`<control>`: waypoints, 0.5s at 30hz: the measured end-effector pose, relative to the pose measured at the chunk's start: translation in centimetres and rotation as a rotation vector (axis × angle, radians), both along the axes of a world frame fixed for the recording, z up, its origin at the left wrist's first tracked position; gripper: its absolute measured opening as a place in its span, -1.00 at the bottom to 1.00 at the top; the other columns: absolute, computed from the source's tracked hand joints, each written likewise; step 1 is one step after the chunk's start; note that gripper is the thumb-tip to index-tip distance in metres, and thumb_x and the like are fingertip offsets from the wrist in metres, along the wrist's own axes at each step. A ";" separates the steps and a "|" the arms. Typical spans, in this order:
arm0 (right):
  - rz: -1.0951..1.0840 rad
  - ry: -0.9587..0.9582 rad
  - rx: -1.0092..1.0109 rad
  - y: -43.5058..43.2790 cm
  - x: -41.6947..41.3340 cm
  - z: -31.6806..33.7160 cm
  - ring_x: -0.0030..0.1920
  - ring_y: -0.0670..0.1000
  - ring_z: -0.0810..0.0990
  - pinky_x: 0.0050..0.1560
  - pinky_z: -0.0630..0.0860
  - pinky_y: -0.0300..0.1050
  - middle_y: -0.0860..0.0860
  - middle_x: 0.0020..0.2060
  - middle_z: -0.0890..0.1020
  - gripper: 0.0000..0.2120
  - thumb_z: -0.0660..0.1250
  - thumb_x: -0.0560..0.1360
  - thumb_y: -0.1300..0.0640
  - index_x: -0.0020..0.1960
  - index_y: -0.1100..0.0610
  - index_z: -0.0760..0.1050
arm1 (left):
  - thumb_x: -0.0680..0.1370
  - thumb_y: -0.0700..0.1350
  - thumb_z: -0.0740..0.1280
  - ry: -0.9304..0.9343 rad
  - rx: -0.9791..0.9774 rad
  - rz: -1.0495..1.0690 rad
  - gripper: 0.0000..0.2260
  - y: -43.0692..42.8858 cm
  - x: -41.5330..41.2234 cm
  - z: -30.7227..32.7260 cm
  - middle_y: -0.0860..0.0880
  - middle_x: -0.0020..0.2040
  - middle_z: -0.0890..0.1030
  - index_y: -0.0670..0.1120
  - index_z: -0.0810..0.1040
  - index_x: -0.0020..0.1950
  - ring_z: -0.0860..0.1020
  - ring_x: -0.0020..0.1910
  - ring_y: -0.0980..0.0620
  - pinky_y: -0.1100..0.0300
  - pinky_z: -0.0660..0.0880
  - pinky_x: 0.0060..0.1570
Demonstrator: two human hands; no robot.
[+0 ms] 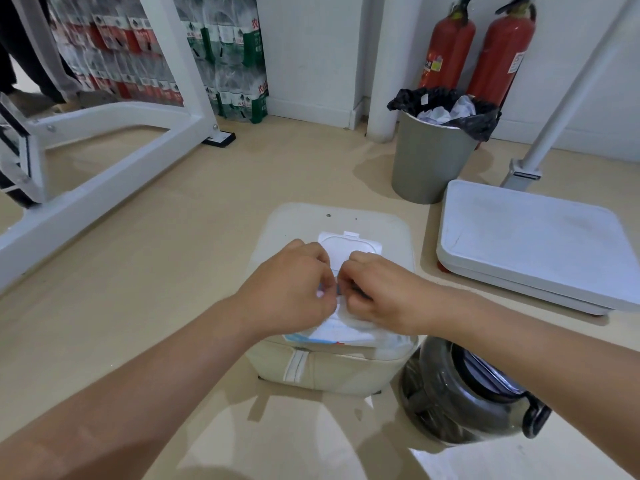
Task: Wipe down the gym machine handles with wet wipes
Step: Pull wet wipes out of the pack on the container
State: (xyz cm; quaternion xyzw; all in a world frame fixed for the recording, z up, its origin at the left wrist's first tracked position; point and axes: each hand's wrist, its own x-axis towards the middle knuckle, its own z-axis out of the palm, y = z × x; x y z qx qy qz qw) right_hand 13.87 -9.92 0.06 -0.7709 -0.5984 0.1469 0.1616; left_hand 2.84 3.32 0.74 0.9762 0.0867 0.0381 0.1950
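Reaching forward with both arms, I curl my left hand and right hand knuckle to knuckle over the wet wipes pack, fingertips pinching at its opening just below the flipped-open lid. The pack lies on a beige padded stool.

Wipes pack on stool, bin behind, scale right, kettle front-right.
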 end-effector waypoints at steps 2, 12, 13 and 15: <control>-0.022 0.017 0.012 -0.1 -0.2 -0.2 -0.22 0.03 0.34 -0.20 0.25 -0.16 0.05 -0.26 0.41 -0.88 0.20 0.46 0.15 -0.23 0.11 0.33 | 0.45 0.04 0.32 -0.012 -0.028 0.033 -0.85 -0.2 0.3 -0.2 0.17 -0.13 0.46 0.10 0.58 -0.31 0.36 -0.08 0.13 0.24 0.40 -0.05; -0.088 0.063 0.019 -0.8 0.1 1.1 -0.23 -0.15 0.39 -0.23 0.30 -0.38 -0.07 -0.18 0.44 -0.82 0.41 0.44 0.01 -0.01 0.05 0.51 | 0.46 -0.17 0.37 -0.024 -0.693 0.295 -0.86 -0.2 -0.2 -0.3 0.11 -0.12 0.53 -0.09 0.59 -0.31 0.49 -0.24 0.15 0.36 0.36 -0.26; -0.097 0.071 0.034 -0.6 -0.1 1.3 -0.26 -0.16 0.39 -0.25 0.30 -0.37 -0.09 -0.21 0.44 -0.85 0.42 0.44 0.02 -0.07 0.02 0.49 | 0.46 -0.18 0.37 -0.029 -0.791 0.314 -0.85 -0.2 -0.1 -0.1 0.07 -0.18 0.54 -0.09 0.58 -0.33 0.47 -0.28 0.08 0.32 0.35 -0.32; -0.112 0.076 0.046 -0.4 -0.3 1.2 -0.29 -0.09 0.39 -0.28 0.31 -0.25 -0.07 -0.27 0.44 -0.79 0.43 0.43 0.05 -0.24 0.00 0.39 | 0.45 -0.19 0.36 -0.051 -1.028 0.343 -0.85 0.1 0.1 0.4 -0.09 -0.27 0.51 -0.08 0.58 -0.34 0.38 -0.34 -0.05 0.24 0.27 -0.37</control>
